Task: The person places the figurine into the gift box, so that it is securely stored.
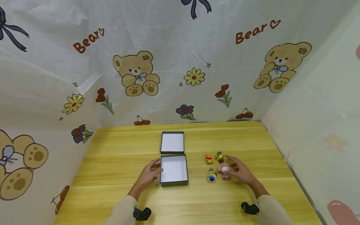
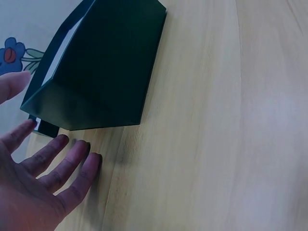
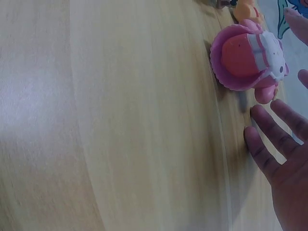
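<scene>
My left hand (image 1: pixel 147 173) is at the left side of a shallow dark green box (image 1: pixel 174 183) with a white inside. Its thumb reaches over the near-left rim, and in the left wrist view the fingers spread loosely beside the box's green wall (image 2: pixel 106 67). Over on the right, my right hand (image 1: pixel 241 172) hovers around a pink toy figure (image 1: pixel 226 175), fingers relaxed and spread apart. The wrist view shows the figure's pink frilled bottom (image 3: pixel 225 62) just beyond those fingertips, with a gap between them.
A matching box part (image 1: pixel 172 142) lies open behind the box. Close to the pink figure stand a small yellow bear figure in red (image 1: pixel 209 159), a yellow-and-dark goggled figure (image 1: pixel 220 157) and a white-and-blue figure (image 1: pixel 212 177). Printed cloth (image 1: pixel 168 37) hangs behind the wooden table (image 1: pixel 121 147).
</scene>
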The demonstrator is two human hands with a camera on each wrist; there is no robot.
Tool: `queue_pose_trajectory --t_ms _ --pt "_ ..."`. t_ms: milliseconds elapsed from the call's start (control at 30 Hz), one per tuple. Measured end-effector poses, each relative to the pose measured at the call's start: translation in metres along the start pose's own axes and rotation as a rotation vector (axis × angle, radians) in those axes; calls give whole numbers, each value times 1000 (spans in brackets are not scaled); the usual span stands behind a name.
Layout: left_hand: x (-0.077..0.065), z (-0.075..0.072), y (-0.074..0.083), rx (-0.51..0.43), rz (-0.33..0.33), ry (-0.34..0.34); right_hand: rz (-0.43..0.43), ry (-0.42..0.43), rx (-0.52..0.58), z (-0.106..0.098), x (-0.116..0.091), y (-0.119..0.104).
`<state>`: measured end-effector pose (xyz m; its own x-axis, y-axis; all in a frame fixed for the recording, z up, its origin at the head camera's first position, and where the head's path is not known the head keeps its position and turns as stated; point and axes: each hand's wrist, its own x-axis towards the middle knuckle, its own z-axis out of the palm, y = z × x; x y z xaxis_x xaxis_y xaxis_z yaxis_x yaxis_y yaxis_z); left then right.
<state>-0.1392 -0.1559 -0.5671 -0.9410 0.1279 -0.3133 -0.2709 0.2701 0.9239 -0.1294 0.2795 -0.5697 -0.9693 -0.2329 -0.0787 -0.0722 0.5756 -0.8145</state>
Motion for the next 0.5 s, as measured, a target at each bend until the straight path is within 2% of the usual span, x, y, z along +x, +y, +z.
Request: queue_pose_trajectory --t_ms 333,500 --pt "0 4 -2 -26 -21 2 -12 -21 -7 4 1 -2" --pt "0 6 -1 -31 -8 2 -21 -31 -12 4 1 -4"
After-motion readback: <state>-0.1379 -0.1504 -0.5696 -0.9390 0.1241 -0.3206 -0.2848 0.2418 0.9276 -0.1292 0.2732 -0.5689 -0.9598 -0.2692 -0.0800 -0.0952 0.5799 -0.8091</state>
